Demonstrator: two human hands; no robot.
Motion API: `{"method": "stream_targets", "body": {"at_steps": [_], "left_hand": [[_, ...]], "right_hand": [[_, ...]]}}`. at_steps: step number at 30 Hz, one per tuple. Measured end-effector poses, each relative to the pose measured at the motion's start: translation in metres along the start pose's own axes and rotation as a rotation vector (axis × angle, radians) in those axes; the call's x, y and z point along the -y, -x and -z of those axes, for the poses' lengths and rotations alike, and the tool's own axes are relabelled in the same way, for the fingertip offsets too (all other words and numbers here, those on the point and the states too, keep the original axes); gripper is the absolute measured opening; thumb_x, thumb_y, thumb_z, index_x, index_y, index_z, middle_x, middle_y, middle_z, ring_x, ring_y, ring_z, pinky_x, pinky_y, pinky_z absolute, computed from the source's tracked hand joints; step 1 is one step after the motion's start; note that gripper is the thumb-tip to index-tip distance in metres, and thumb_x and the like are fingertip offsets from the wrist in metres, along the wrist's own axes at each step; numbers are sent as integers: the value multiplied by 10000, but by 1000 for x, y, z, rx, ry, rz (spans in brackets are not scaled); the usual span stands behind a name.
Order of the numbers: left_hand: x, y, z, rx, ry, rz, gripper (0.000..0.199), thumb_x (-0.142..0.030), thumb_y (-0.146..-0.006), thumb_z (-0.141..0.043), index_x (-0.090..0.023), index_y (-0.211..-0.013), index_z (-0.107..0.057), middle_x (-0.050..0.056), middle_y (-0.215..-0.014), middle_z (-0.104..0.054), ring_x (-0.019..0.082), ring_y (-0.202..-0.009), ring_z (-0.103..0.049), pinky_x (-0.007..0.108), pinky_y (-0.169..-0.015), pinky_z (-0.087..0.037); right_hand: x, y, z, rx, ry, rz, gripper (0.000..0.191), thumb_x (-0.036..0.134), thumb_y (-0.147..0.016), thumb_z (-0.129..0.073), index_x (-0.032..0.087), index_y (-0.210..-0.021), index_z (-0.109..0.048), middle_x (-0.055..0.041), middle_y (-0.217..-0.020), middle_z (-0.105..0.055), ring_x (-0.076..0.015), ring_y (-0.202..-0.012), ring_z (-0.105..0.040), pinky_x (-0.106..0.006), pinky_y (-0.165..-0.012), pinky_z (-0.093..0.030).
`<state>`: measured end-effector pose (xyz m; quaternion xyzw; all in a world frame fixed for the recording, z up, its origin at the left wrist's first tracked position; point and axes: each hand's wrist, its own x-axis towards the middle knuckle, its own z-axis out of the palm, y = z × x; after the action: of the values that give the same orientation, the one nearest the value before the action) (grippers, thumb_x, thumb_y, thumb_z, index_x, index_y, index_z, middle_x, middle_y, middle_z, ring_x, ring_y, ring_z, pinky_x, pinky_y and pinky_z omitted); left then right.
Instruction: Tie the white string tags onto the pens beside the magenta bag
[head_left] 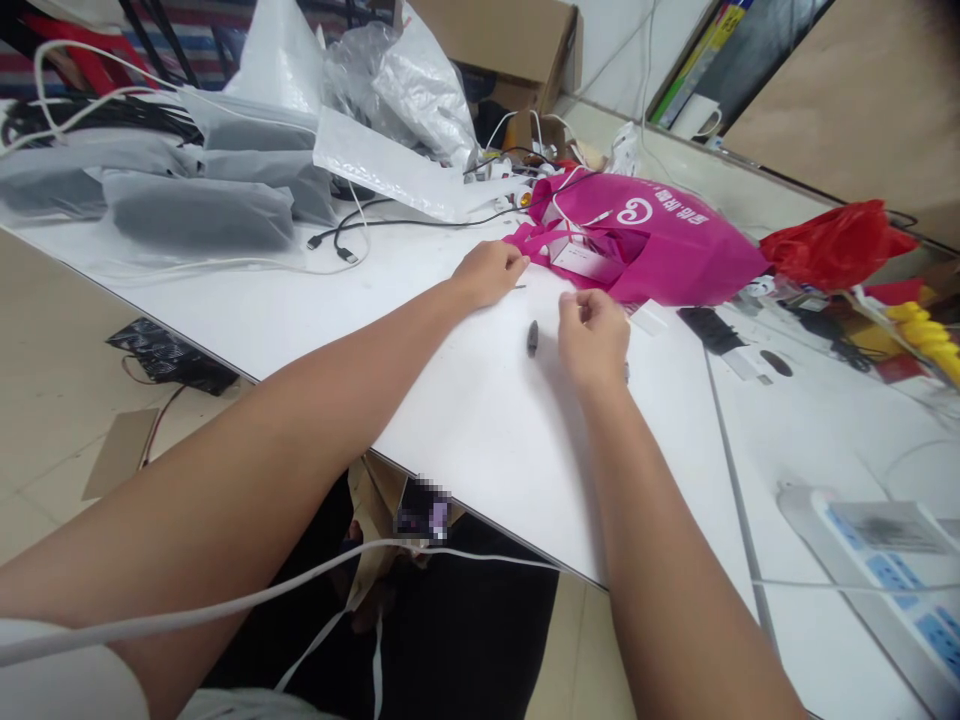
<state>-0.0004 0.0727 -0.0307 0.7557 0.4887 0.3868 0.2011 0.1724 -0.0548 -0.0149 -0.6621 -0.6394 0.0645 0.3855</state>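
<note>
My left hand (489, 272) rests low over the white table, its fingers curled together beside the handle of a magenta bag (697, 255). A thin dark sliver (520, 287) shows just under its fingertips; whether they hold anything is hidden. To the right, my right hand (596, 335) has thumb and fingers pinched together, and what may be between them is too small to make out. Between the two hands a small dark grey pointed piece (532, 338) lies on the tabletop. A white box (589, 258) shows in the mouth of the bag.
Grey wrapped packages (199, 215) and black USB cables (341, 250) lie at the left. White bubble wrap (390, 170) is behind. A red plastic bag (840, 245) and a power strip (885, 590) are at the right. A white cable (300, 580) crosses in front of my lap.
</note>
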Motion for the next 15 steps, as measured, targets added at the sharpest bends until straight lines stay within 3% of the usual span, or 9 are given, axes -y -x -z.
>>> {"method": "stream_targets", "body": {"at_steps": [2,5,10,15], "left_hand": [[1,-1,1,3,-8,9,242,-363,-1030,-683,-220,-873,-799,95,-994,-837,239,-936,-680,396,-968,-563],[3,-1,3,-6,-3,39,227,-348,-1028,-676,-216,-915,-823,103,-1041,-853,246,-972,-701,397,-985,-571],[1,2,3,47,-13,69,151,-330,-979,-737,-232,-959,-851,103,-1122,-869,266,-1035,-744,435,-1042,-576],[-5,7,1,93,-98,35,92,-221,-907,-792,-238,-962,-863,95,-1112,-880,287,-1097,-766,465,-1111,-559]], "right_hand": [[8,8,2,70,117,-45,247,457,-1058,-634,231,-986,-702,-72,-874,-737,-279,-899,-684,-412,-918,-517],[19,16,1,179,247,-70,248,461,-1023,-722,220,-1078,-737,-113,-962,-787,-333,-1025,-726,-442,-964,-530],[30,20,1,241,357,-101,249,347,-1069,-619,201,-1204,-769,-168,-1131,-821,-346,-1113,-763,-461,-994,-561],[30,15,17,219,504,-202,308,259,-1031,-610,159,-1258,-792,-238,-1258,-799,-380,-1171,-763,-511,-1012,-590]]}}
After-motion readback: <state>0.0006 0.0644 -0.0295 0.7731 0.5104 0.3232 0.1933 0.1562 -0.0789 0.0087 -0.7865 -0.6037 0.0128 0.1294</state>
